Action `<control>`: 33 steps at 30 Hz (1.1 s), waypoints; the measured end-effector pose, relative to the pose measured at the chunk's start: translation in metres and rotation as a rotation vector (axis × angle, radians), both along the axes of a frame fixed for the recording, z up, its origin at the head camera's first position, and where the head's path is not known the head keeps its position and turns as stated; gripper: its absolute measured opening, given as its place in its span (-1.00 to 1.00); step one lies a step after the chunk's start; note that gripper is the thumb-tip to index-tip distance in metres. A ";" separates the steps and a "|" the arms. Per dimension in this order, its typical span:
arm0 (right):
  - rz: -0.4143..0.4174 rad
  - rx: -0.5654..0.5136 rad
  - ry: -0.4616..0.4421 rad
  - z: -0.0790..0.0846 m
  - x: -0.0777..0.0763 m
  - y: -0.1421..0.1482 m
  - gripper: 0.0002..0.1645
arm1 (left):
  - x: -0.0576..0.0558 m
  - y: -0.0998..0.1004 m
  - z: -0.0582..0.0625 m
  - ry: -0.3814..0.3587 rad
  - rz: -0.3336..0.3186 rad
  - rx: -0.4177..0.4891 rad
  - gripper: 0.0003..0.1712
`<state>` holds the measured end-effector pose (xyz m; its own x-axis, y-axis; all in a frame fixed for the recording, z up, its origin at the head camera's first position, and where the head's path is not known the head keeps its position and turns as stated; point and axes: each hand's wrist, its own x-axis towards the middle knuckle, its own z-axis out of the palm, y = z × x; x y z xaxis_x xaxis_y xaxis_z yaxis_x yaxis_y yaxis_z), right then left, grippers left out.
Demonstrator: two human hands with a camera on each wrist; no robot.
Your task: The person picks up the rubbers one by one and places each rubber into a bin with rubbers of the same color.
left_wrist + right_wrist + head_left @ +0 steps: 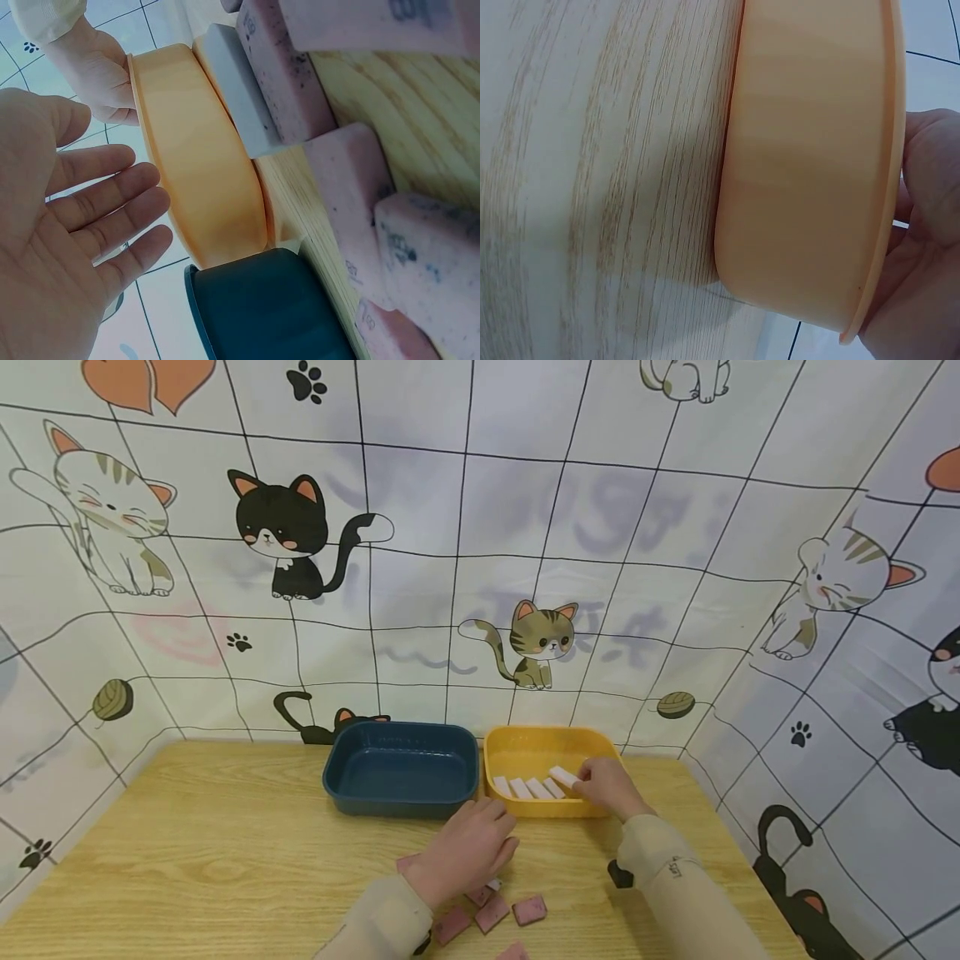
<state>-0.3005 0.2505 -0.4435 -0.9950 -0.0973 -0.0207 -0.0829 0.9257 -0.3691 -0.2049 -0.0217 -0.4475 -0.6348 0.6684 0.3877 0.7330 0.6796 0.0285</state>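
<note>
A white oblong block point(562, 776) is pinched by the right grip point(609, 787), its long axis angled leftward and away over the yellow plastic tray point(547, 809); pink speckled blocks point(492, 913) lie near the relaxed left grip point(467, 852).

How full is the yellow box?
Partly full: the box holds white blocks along its near side, and bare yellow shows behind them.

Left arm point(378, 920) rising from bottom centre, left hand point(467, 850) at lower centre, its back showing, fingers point(112, 193) relaxed and slightly apart in the left-wrist view, right arm point(686, 881) slanting up-left from lower right, right hand point(609, 785) right of centre, pinching.
</note>
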 end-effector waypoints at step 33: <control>0.084 -0.116 0.183 0.024 0.028 -0.016 -0.84 | 0.004 -0.023 0.001 -0.024 0.041 0.092 -0.77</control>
<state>-0.2722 0.2341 -0.4194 -0.9694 -0.1717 0.1754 -0.2335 0.8650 -0.4440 -0.2011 -0.0449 -0.4468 -0.6707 0.6039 0.4306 0.7031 0.7026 0.1097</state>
